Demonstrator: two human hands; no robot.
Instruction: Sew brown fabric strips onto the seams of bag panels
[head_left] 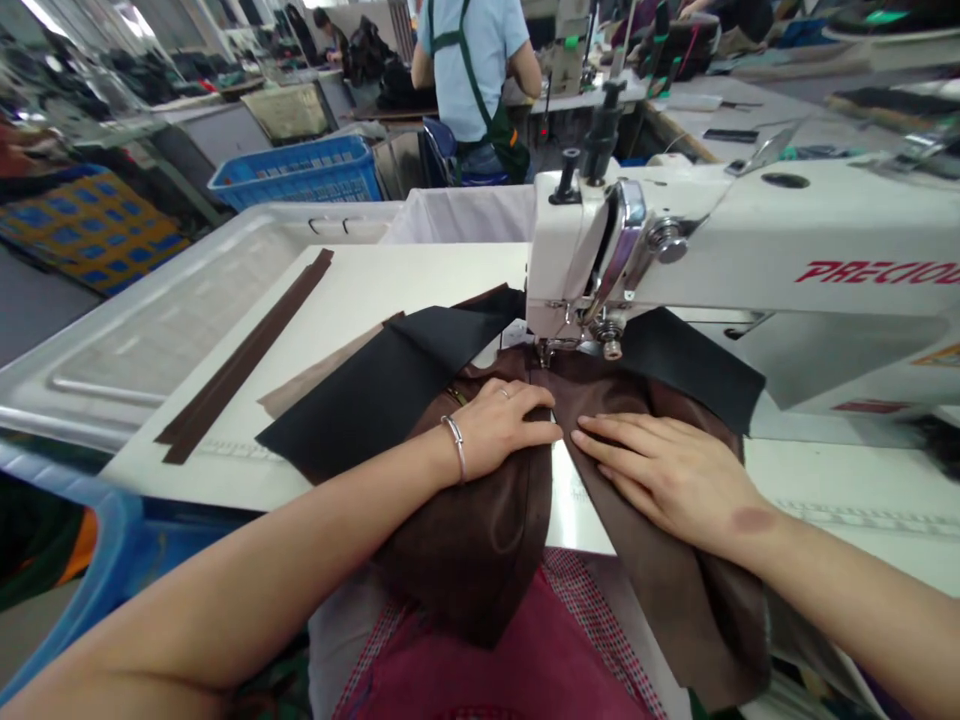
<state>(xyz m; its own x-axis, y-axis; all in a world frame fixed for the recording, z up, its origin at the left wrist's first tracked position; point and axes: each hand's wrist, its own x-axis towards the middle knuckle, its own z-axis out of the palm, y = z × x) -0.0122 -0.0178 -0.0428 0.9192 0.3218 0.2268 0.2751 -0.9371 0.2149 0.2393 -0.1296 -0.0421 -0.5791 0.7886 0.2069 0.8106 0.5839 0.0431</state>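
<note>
Brown satin fabric (480,540) lies under the presser foot (546,352) of a white sewing machine (750,260), with black fabric pieces (375,400) spread to either side. My left hand (502,425) rests flat on the left brown panel, fingers together and stretched toward the needle; a bracelet circles the wrist. My right hand (667,475) lies flat on the right brown panel, fingers extended, fingertips almost touching those of the left. Both hands press the cloth onto the white table (352,290) just in front of the needle.
Long brown strips (240,360) lie on the table's left part. A grey tray surface (135,330) borders the left side. A blue crate (300,170) stands behind. A blue bin edge (112,560) is at lower left. Another person in an apron (472,70) works at the back.
</note>
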